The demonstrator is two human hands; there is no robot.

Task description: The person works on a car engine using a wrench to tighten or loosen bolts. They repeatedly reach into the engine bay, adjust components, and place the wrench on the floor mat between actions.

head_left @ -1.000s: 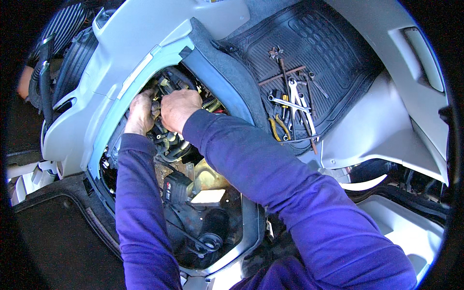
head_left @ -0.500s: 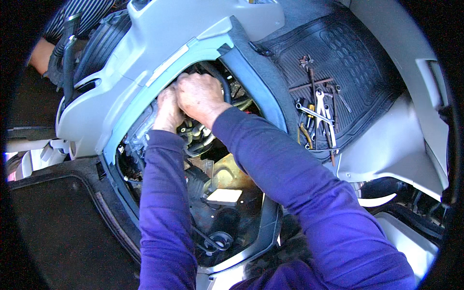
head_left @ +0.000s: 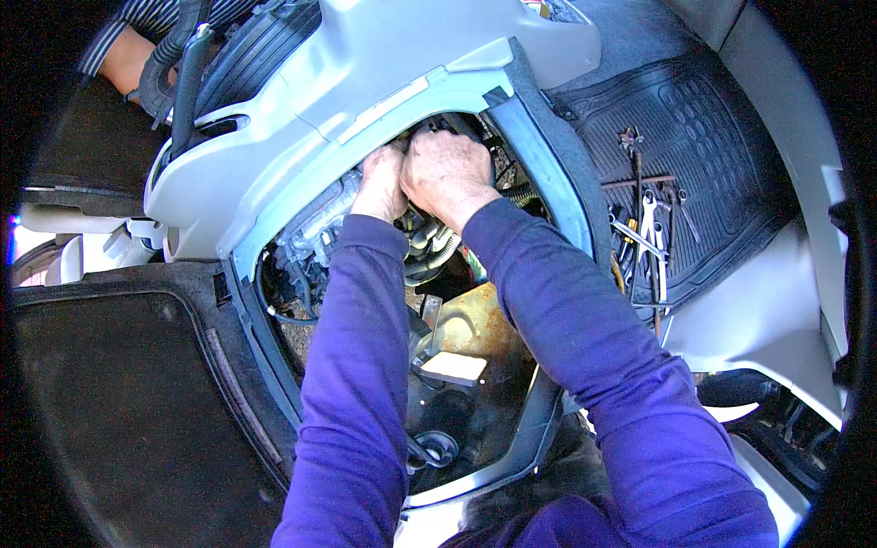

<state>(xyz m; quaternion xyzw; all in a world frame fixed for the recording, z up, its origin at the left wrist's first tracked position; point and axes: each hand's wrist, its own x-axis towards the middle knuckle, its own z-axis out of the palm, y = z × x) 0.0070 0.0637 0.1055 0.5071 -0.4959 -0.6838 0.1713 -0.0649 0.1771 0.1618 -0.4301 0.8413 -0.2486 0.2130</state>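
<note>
Both my hands reach into the far end of an opening in a vehicle floor, over an engine bay. My right hand (head_left: 448,175) is closed like a fist, knuckles up; what its fingers grip is hidden under it. Close against it on the left is my left hand (head_left: 381,180), its fingers out of sight behind the right hand and the rim. Below the hands run a pale ribbed hose (head_left: 445,252) and dark hoses. A grey metal engine part (head_left: 315,219) lies left of my left wrist.
The light blue-green frame (head_left: 365,132) rims the opening. On the black rubber mat (head_left: 722,164) at right lie several wrenches (head_left: 648,224) and other hand tools. Another person's arm (head_left: 128,62) shows at far left, beside a black lever (head_left: 186,82). A rusty yellowish panel (head_left: 480,320) lies below my forearms.
The whole view has shifted, so the scene sits farther right and slightly lower. My hands stay together at the same spot in the opening. More of the other person's arm shows.
</note>
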